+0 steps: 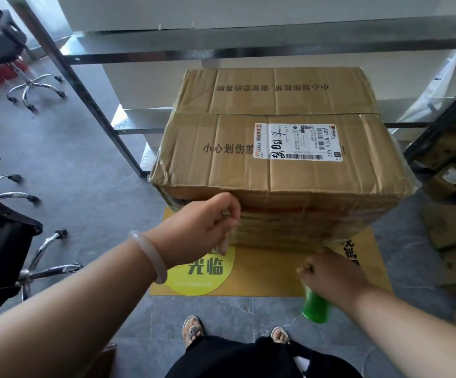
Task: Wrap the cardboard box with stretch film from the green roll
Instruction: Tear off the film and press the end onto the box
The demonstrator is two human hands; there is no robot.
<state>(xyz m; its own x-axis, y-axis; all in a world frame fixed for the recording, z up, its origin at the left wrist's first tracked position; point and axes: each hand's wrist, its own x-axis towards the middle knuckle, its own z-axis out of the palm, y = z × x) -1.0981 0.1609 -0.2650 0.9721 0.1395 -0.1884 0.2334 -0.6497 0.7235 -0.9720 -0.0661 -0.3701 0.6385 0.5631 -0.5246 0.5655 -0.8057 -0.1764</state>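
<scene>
Two office chairs flank cardboard box leftward.

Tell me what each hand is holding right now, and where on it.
The right hand holds the green roll by its upper end. The left hand pinches the stretch film edge against the cardboard box near its front left corner.

Left hand pinched shut — right hand fisted, lower.

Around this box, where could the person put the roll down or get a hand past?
Bare grey floor lies left of the cardboard box, between it and the office chairs. The yellow mat in front is bare too. Right of the box, cardboard scraps crowd the floor.
</scene>
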